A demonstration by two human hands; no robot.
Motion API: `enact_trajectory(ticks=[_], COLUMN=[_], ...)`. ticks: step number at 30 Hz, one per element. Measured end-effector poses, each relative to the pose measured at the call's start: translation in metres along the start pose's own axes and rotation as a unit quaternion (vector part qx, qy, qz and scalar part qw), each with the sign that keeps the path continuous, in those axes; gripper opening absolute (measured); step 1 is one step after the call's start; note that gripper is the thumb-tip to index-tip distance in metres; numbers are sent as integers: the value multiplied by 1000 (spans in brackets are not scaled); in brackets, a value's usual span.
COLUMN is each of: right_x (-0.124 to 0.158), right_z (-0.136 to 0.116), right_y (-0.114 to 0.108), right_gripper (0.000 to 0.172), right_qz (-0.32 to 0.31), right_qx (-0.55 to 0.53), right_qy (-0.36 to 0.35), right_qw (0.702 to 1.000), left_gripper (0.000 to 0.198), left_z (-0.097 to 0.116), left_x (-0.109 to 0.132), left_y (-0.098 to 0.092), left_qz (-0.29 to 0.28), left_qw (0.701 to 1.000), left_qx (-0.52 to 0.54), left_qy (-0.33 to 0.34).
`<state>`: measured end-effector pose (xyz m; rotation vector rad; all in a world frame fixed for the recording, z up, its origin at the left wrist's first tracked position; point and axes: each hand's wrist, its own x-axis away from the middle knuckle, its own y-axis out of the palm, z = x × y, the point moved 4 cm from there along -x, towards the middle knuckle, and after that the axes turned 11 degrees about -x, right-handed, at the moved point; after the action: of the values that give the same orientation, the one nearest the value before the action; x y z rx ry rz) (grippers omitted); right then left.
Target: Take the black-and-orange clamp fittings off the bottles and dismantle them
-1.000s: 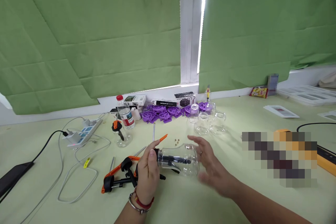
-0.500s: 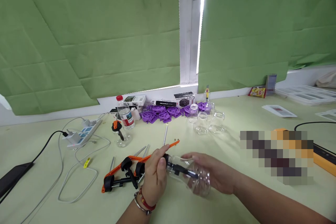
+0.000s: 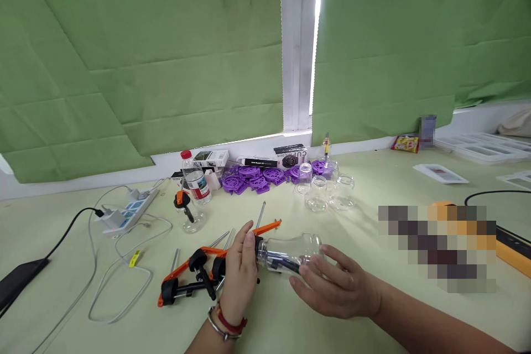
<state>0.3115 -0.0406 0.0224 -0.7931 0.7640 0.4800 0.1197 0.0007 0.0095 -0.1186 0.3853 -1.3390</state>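
A clear jar [image 3: 290, 246] lies sideways between my hands, with a dark rod-like piece inside it. My left hand [image 3: 241, 265] is closed around the black lid [image 3: 258, 249] at the jar's mouth. My right hand [image 3: 342, 282] grips the jar's base, thumb and fingers around it. Left of my left hand, several black lids [image 3: 198, 260] with orange crank arms [image 3: 176, 274] and black stems lie in a group. An orange arm [image 3: 267, 227] and a metal rod [image 3: 261, 213] show just beyond my left hand; whether that arm joins the held lid, I cannot tell.
A lidded jar [image 3: 193, 222] stands beside a red-capped water bottle [image 3: 197, 180]. Purple parts [image 3: 257, 177] and several clear jars [image 3: 317, 199] line the back. A power strip [image 3: 130, 213] with cables is at left, a yellow-orange device [image 3: 514, 254] at right.
The jar has turned to lie more level. My right hand has shifted from the jar's far side to its base, fingers now toward me. My left hand stays at the lid.
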Motion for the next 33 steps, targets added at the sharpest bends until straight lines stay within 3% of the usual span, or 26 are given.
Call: enact_trajectory(ticks=[2,4,7,9,11,13,15,17,19,26,30,33], right_x=[6,14,30,46,68,94,116,131,138,139,153,164], right_z=[3,8,23,42,65,82,92,96,98,109,115,119], right_y=[-1,0,5,8,12,20,31,38,39,32,32,32], right_gripper=[20,26,37,41,50,57,56,59,63,62,61,63], right_qz=[6,-10,-50,-41,-2,32,40,21,-8,-56,-51,-52], right_qx=[6,-18,-105,-139,-151,-187,-242,-254,-223,-97,-95,-81], right_qy=[-4,15,112,247,413,562,657,705,726,712,736,741], right_qw=[1000,1000,987,958,898,805,713,662,651,693,668,665], left_gripper=[54,51,38,31,27,25,24,25,27,32,36,37], left_z=[-3,-3,-3,-4,-5,-5,-4,-3,-2,-6,-8,-8], left_x=[-2,-5,-13,-17,-19,-19,-18,-16,-15,-16,-15,-15], left_y=[4,5,-7,-19,-29,-34,-36,-35,-33,-33,-31,-31], left_qz=[-74,-103,-5,76,128,146,142,137,137,124,112,109], left_qw=[994,987,992,987,982,982,984,987,989,992,993,994], left_qx=[57,87,105,124,130,116,94,69,52,14,0,2], left_qy=[-64,-86,-70,-61,-49,-44,-44,-42,-33,-28,-25,-26])
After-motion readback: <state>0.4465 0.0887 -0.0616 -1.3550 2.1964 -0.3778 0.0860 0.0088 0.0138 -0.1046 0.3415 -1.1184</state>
